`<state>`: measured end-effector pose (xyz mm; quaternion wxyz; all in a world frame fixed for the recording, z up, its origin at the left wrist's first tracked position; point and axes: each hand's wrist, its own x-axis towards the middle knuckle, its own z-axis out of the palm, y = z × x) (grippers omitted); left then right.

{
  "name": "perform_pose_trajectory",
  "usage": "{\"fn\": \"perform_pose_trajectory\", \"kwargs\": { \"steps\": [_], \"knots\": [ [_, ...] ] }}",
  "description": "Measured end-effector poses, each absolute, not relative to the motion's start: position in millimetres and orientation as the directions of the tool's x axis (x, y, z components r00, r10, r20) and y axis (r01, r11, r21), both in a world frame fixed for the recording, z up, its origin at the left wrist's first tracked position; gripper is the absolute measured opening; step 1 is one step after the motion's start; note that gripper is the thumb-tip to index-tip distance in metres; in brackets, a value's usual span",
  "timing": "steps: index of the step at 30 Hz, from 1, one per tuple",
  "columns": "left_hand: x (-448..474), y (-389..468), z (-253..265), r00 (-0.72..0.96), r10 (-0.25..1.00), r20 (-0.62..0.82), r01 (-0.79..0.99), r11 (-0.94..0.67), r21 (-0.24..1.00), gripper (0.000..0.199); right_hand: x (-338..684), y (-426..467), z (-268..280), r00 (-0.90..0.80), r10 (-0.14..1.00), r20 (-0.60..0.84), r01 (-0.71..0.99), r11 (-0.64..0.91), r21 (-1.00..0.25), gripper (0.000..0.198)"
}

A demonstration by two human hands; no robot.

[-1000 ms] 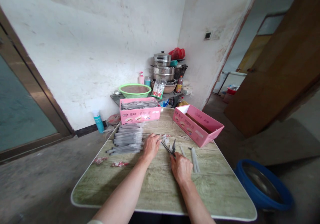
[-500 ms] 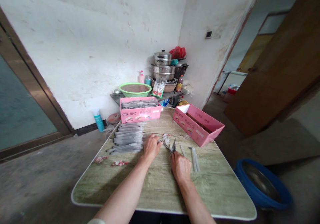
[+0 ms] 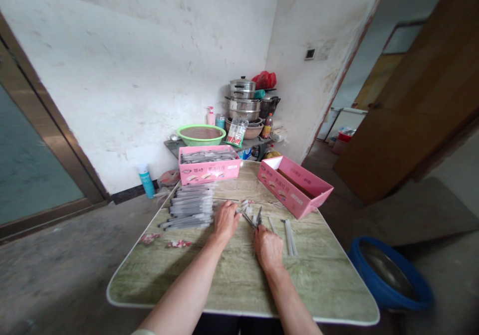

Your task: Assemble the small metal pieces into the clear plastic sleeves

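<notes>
My left hand point(image 3: 226, 219) rests on the table, closed, its fingertips pinching the upper end of a thin dark pen-like stick point(image 3: 247, 219). The stick slants down to my right hand point(image 3: 268, 246), which is closed too. From that fist a dark pointed tool point(image 3: 259, 215) juts up; its kind is too small to tell. A stack of grey, clear-barrelled pens point(image 3: 192, 205) lies left of my left hand. Several small whitish pieces point(image 3: 246, 206) lie just beyond my fingers. Right of my right hand lie a few translucent tubes point(image 3: 291, 238).
A pink box point(image 3: 209, 173) full of pens stands at the table's back left, and another pink box point(image 3: 294, 195) at its right. Behind are a green basin point(image 3: 201, 140) and stacked steel pots point(image 3: 244, 106). A blue tub point(image 3: 419, 295) sits beside the table point(image 3: 224, 290).
The view has shifted slightly. Both hands stay nearly in place, and the pointed tool at my right hand stands a little differently.
</notes>
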<state>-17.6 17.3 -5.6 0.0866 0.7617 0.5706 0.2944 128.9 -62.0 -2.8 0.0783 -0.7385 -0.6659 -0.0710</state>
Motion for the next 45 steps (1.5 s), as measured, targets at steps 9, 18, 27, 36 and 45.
{"fn": "perform_pose_trajectory", "kwargs": {
  "steps": [9, 18, 27, 36, 45],
  "knots": [
    [-17, 16, -8, 0.184, 0.905, 0.383, 0.782, -0.371, 0.500, 0.026, 128, -60, -6, 0.073, 0.976, 0.206, 0.997, -0.073, -0.004, 0.024],
    [-14, 14, -4, 0.192, 0.867, 0.461, 0.606, -0.474, 0.639, 0.021, 135, -59, -7, 0.301, 0.887, 0.349, 0.946, -0.234, -0.223, 0.026],
    [23, -4, 17, 0.530, 0.764, 0.368, 0.480, -0.628, 0.613, 0.023, 160, -61, -1, 0.639, 0.567, 0.520, 0.733, -0.245, -0.635, 0.054],
    [78, -9, 17, 0.590, 0.765, 0.258, 0.592, -0.627, 0.507, 0.026, 169, -61, -5, 0.683, 0.495, 0.537, 0.670, -0.133, -0.730, 0.052],
    [100, -9, 16, 0.469, 0.872, 0.140, 0.730, -0.472, 0.495, 0.032, 165, -63, 1, 0.677, 0.533, 0.508, 0.660, -0.133, -0.740, 0.057]
  ]
}}
